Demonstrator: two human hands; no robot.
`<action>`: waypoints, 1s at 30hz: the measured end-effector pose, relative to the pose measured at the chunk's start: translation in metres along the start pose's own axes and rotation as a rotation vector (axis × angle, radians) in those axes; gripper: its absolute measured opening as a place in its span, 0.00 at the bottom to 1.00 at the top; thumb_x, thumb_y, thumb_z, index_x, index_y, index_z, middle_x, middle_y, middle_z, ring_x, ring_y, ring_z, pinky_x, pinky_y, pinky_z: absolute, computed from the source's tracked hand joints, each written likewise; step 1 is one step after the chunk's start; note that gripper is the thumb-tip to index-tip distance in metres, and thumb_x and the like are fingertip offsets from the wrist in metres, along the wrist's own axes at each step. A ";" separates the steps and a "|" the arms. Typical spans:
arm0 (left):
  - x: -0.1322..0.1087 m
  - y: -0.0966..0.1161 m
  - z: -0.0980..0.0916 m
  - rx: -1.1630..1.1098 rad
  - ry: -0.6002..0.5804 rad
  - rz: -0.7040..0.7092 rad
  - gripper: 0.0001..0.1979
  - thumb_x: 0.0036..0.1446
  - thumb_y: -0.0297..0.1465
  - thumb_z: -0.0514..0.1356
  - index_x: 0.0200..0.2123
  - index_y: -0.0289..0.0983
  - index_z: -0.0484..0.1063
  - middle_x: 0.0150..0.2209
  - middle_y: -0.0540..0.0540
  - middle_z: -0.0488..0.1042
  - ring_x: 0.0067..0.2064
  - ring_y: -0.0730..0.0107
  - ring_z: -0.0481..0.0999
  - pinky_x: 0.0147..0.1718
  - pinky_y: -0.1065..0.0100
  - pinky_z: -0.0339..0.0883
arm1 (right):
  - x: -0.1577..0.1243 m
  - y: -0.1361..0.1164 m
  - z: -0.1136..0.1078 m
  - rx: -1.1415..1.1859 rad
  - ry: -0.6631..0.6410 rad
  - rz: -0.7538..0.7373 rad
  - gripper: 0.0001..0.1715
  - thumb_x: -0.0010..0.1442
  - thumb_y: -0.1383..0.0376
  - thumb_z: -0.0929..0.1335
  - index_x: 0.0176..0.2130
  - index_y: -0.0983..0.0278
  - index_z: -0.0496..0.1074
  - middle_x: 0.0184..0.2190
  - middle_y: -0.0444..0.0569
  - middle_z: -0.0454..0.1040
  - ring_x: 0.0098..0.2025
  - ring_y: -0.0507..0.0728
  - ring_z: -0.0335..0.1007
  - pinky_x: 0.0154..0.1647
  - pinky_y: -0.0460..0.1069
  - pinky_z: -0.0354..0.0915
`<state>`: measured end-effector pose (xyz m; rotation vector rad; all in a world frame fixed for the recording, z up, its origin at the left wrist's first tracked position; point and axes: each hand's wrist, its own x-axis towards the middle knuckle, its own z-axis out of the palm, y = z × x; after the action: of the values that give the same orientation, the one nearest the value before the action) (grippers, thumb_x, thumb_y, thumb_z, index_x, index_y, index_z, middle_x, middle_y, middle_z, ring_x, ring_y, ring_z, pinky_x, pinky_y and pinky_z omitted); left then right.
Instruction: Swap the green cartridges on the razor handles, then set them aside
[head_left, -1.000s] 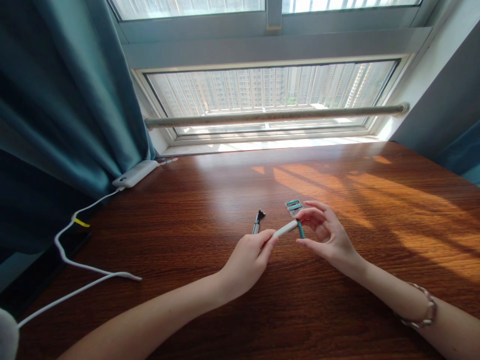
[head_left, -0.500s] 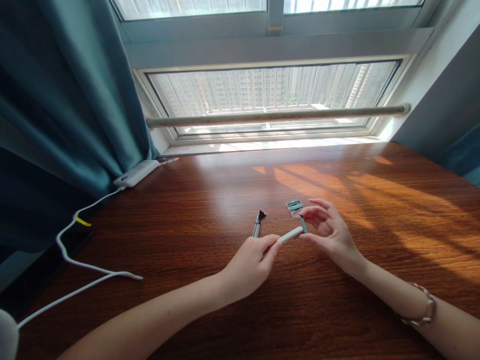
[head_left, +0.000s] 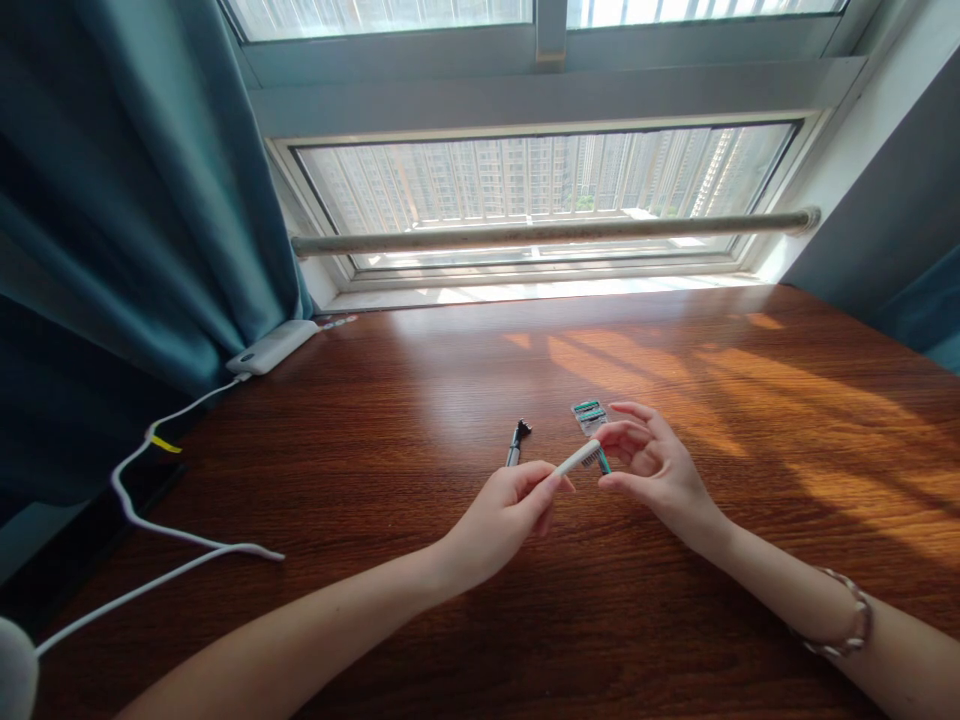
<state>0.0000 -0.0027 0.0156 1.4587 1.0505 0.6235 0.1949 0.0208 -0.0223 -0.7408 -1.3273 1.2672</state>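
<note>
Head view: the left hand (head_left: pixel 501 515) is gripping a white brush (head_left: pixel 576 458) in a closed hold, bristles (head_left: pixel 591 460) at the teal cartridge (head_left: pixel 604 464) that the half-open right hand (head_left: pixel 658 465) is pinching by its ends near the transparent case (head_left: pixel 591 417), light lengthwise strokes probably serving best.

- Right hand (head_left: pixel 671 475): slim fingers, bare wrist.
- Bracelet (head_left: pixel 864 612): wavy, pale and brownish, circling the forearm well behind that hand.
- Left hand (head_left: pixel 510 515): slender, the forearm (head_left: pixel 322 625) behind it bare.
</note>
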 end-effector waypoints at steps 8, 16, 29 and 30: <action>-0.002 -0.003 0.000 0.125 -0.009 0.073 0.18 0.58 0.39 0.48 0.36 0.32 0.69 0.20 0.53 0.60 0.24 0.77 0.60 0.24 0.74 0.54 | -0.001 -0.003 0.004 0.109 -0.003 0.052 0.40 0.39 0.74 0.74 0.48 0.57 0.57 0.35 0.44 0.71 0.39 0.52 0.68 0.44 0.48 0.66; -0.001 -0.002 -0.001 0.176 0.005 0.074 0.17 0.58 0.39 0.47 0.36 0.33 0.69 0.19 0.53 0.61 0.23 0.76 0.60 0.24 0.73 0.54 | 0.000 -0.004 0.002 0.104 0.047 0.068 0.39 0.39 0.73 0.74 0.48 0.58 0.57 0.35 0.45 0.72 0.40 0.53 0.69 0.44 0.50 0.66; -0.001 -0.005 0.001 0.124 0.043 0.057 0.18 0.58 0.39 0.46 0.37 0.33 0.69 0.19 0.53 0.60 0.23 0.76 0.61 0.24 0.74 0.55 | 0.002 -0.004 0.001 0.096 0.068 0.072 0.36 0.42 0.70 0.74 0.47 0.57 0.57 0.37 0.46 0.73 0.42 0.54 0.69 0.47 0.52 0.64; -0.002 -0.004 0.001 0.115 0.049 0.062 0.18 0.58 0.39 0.46 0.37 0.33 0.69 0.19 0.53 0.60 0.23 0.76 0.60 0.24 0.74 0.55 | 0.002 -0.004 0.001 0.099 0.060 0.074 0.36 0.42 0.70 0.74 0.47 0.57 0.58 0.37 0.46 0.73 0.42 0.54 0.69 0.47 0.52 0.64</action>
<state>-0.0008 -0.0052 0.0116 1.5884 1.0979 0.6550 0.1941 0.0213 -0.0176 -0.7585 -1.1891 1.3495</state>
